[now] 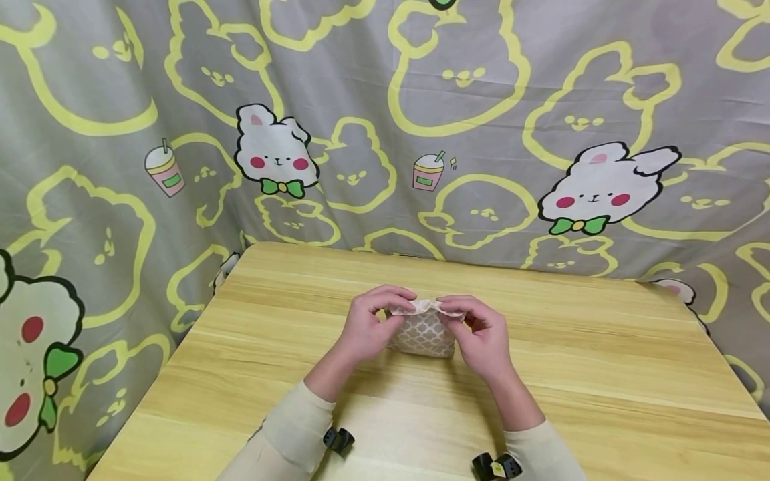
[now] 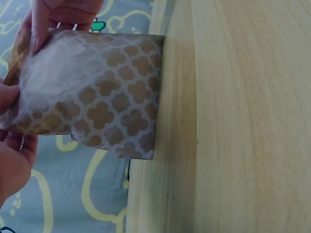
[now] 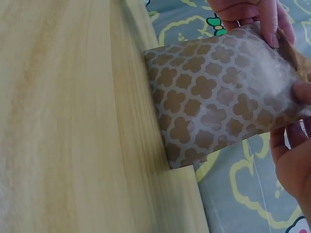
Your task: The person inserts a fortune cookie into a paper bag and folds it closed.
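Observation:
A small brown paper bag (image 1: pixel 421 334) with a white quatrefoil lattice print stands upright at the middle of the wooden table, its bottom edge close on the tabletop. My left hand (image 1: pixel 369 321) pinches the left part of its top edge, thumb in front and fingers behind. On the other side, my right hand (image 1: pixel 484 334) pinches the top edge likewise. Between them the rim is bent and crinkled. In the right wrist view the bag (image 3: pixel 204 97) has a pale sheen near its top. Its inside is hidden.
The wooden table (image 1: pixel 240 374) spreads out around the hands. Behind and beside it hangs a grey curtain (image 1: pixel 373 87) printed with yellow outlines and white rabbits. Small black devices (image 1: pixel 339 441) are worn by both sleeves, close above the table.

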